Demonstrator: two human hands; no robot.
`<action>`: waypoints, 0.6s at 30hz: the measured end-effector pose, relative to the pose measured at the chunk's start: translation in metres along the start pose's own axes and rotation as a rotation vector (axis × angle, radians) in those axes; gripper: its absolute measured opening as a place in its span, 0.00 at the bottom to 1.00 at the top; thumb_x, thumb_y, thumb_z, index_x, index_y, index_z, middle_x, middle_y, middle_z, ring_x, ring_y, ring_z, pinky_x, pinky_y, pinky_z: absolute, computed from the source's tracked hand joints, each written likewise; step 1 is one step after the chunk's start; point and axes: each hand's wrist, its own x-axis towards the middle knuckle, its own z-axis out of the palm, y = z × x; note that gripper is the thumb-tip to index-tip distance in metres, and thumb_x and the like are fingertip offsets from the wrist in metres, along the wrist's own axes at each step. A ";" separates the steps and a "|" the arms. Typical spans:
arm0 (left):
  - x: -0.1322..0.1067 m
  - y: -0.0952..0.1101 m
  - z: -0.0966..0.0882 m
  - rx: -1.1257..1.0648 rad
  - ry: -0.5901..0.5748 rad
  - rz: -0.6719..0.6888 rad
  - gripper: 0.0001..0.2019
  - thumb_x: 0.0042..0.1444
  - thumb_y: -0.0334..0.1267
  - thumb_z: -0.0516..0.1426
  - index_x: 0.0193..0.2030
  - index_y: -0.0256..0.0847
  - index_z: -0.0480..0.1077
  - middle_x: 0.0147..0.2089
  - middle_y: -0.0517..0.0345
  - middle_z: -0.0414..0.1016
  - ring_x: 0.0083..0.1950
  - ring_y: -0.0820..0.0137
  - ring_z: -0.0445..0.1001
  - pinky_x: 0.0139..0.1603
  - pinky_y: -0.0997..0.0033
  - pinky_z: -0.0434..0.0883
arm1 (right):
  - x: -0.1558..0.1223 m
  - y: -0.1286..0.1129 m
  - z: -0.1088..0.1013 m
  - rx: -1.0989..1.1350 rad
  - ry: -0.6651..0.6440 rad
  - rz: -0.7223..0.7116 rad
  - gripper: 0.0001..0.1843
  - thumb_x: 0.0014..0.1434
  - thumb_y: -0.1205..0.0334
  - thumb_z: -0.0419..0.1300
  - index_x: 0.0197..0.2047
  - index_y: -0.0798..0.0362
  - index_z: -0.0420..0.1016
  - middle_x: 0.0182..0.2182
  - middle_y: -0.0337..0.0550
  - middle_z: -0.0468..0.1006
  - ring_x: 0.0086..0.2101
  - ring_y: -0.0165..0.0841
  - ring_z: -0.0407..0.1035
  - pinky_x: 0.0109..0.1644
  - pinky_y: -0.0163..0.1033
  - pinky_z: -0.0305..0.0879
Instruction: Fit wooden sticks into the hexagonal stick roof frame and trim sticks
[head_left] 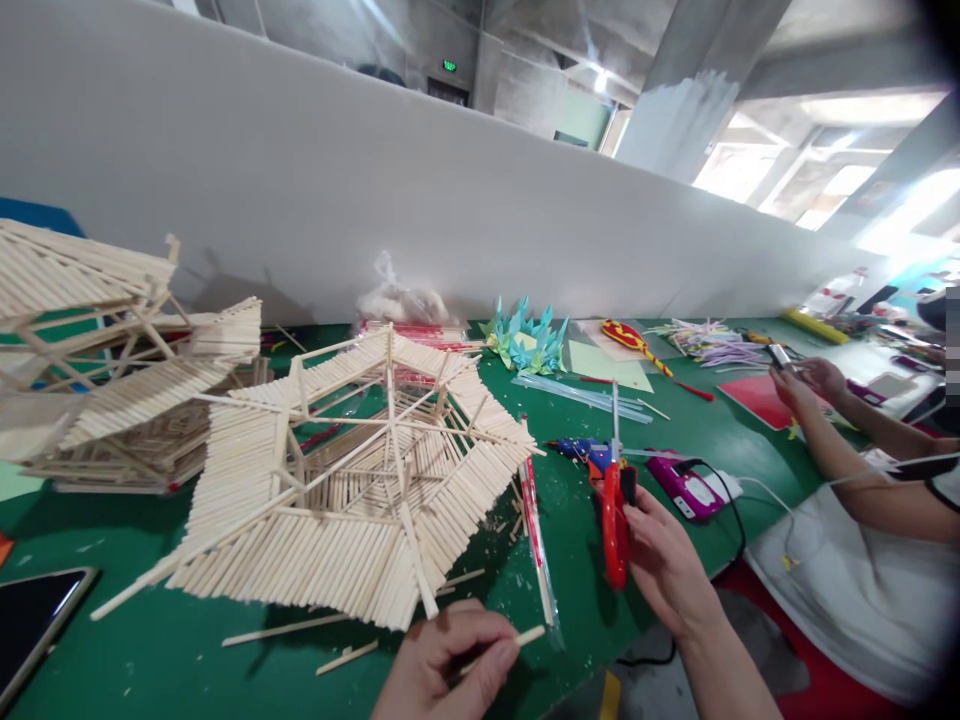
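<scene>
My left hand (450, 665) pinches a short wooden stick (531, 636) between thumb and forefinger, low in the view. To its right, my right hand (667, 555) grips red-handled scissors (615, 530), their metal blades pointing up and away from me. Just in front of my left hand stands a many-sided roof model (232, 540) built of thin wooden sticks, with an open lattice middle. Behind the scissors lies a blue glue gun (574, 449), partly covered by them. Loose sticks (347, 658) lie near the model's front edge.
Another stick model (142, 400) stands at left, above a phone (37, 620). A purple power strip (686, 485) with cables lies right of the scissors. Turquoise folded paper (529, 340) sits against the white partition (450, 200). At right, a person's hands (806, 385) hold a small object.
</scene>
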 end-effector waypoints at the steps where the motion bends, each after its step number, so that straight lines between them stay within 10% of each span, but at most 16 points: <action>1: 0.001 0.003 0.000 -0.002 -0.002 -0.011 0.10 0.57 0.40 0.51 0.31 0.43 0.72 0.24 0.61 0.66 0.25 0.74 0.66 0.25 0.77 0.65 | -0.003 -0.002 0.001 0.036 0.000 0.014 0.19 0.48 0.55 0.63 0.44 0.51 0.71 0.39 0.45 0.77 0.32 0.34 0.72 0.33 0.35 0.69; 18: 0.011 0.025 0.012 -0.494 0.121 -0.457 0.11 0.47 0.47 0.60 0.27 0.41 0.75 0.19 0.64 0.66 0.20 0.78 0.58 0.18 0.81 0.55 | -0.033 0.005 0.012 -0.106 0.054 0.022 0.25 0.43 0.56 0.68 0.45 0.49 0.68 0.36 0.40 0.71 0.35 0.31 0.66 0.36 0.30 0.65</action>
